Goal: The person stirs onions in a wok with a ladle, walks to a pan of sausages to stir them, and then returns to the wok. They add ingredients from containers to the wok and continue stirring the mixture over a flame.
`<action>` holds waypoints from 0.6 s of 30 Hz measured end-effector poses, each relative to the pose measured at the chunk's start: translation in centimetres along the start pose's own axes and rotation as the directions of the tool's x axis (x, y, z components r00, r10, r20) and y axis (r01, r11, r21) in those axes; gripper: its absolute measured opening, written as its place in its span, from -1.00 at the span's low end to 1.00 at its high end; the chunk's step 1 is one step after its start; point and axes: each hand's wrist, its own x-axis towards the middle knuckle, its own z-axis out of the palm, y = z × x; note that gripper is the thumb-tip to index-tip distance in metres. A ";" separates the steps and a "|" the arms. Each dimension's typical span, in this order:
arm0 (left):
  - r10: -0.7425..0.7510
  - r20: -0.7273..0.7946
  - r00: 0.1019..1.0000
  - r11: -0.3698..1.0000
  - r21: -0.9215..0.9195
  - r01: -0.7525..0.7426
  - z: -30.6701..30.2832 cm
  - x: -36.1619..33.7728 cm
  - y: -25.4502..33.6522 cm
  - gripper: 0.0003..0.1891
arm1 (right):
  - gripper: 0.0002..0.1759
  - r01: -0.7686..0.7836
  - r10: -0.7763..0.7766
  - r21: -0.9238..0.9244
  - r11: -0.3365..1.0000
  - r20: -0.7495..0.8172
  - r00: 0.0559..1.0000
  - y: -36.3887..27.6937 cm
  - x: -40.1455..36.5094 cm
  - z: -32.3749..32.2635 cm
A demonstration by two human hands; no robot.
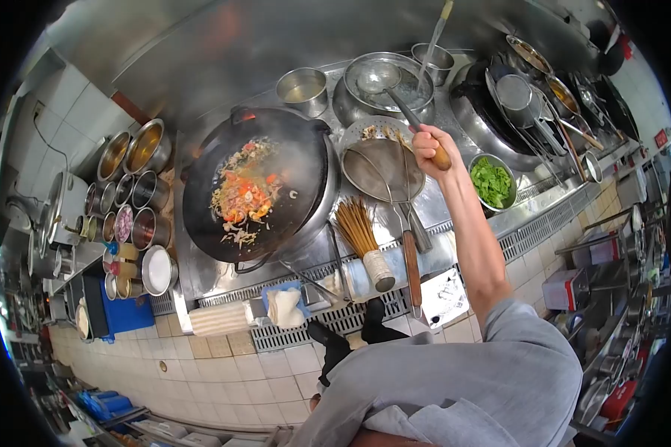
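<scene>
My right hand (434, 149) is closed around the wooden-ended handle of a ladle (379, 77). The ladle's round bowl is over a metal pot (343, 97), where a stream of water (432, 52) runs in. Below my hand, a mesh strainer (373, 175) lies on a perforated skimmer (358, 130). To the left, a large black wok (201, 201) holds chopped food (250, 194) with orange-red pieces, and steam rises from it. A small patch of skin (315, 401) shows at the shirt's edge, perhaps my left hand; its fingers are hidden.
A bamboo wok brush (358, 227) lies at the stove's front beside folded cloths (285, 307). A bowl of green leaves (492, 182) stands right of my forearm. Metal containers (150, 190) crowd the left side. Stacked pans and utensils (522, 104) fill the back right.
</scene>
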 end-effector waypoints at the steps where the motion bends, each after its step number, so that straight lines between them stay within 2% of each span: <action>1: 0.006 -0.027 1.000 1.000 -0.019 -0.007 0.3 0.1 -0.5 -0.72 | -0.77 0.005 -0.005 -0.004 1.000 -0.017 1.000 1.1 -0.6 1.1; 2: 0.014 -0.054 0.998 0.999 -0.038 -0.016 0.6 0.0 -1.2 -0.71 | -0.73 -0.050 0.042 0.063 0.997 0.111 0.993 1.6 -0.5 0.1; 3: 0.010 -0.091 0.996 0.998 -0.066 -0.016 0.1 -0.5 -0.9 -0.71 | -0.70 -0.075 0.061 0.089 0.993 0.154 0.986 2.8 -1.1 0.5; 5: 0.108 -0.225 0.968 0.915 -0.359 -0.185 -2.5 -0.5 0.4 -0.66 | -0.63 -0.140 0.103 0.144 0.980 0.235 0.967 5.4 -2.6 1.5; 6: 0.089 -0.166 0.982 0.978 -0.173 -0.117 -5.6 -1.0 3.1 -0.64 | -0.56 -0.193 0.134 0.202 0.960 0.272 0.953 6.7 -3.3 1.9; 7: 0.144 -0.108 0.984 0.981 -0.113 -0.157 -6.6 0.6 3.1 -0.64 | -0.52 -0.221 0.145 0.248 0.943 0.290 0.946 8.0 -4.2 2.3; 8: -0.088 -0.073 0.993 0.879 -0.474 0.043 -9.0 -0.6 6.6 -0.65 | -0.50 -0.260 0.167 0.309 0.915 0.297 0.940 9.7 -5.2 3.0; 9: -0.132 -0.069 0.989 0.833 -0.549 0.073 -10.1 -0.1 7.7 -0.64 | -0.47 -0.294 0.183 0.366 0.883 0.308 0.934 11.2 -6.2 3.7; 12: -0.139 -0.060 0.988 0.753 -0.655 0.066 -13.4 -0.4 10.6 -0.60 | -0.39 -0.309 0.211 0.419 0.854 0.264 0.941 14.4 -9.3 4.1; 15: -0.189 -0.032 0.981 0.749 -0.651 0.123 -13.7 -0.6 10.4 -0.60 | -0.40 -0.257 0.237 0.304 0.917 0.104 0.966 15.9 -12.7 5.0; 17: -0.224 0.067 0.972 0.724 -0.656 0.213 -13.6 -1.5 9.6 -0.60 | -0.42 -0.279 0.282 0.134 0.951 -0.004 0.960 16.0 -14.6 5.8; 18: -0.224 0.105 0.969 0.727 -0.645 0.238 -12.6 -1.4 8.2 -0.60 | -0.49 -0.247 0.237 -0.048 0.968 -0.163 0.958 15.9 -15.5 6.6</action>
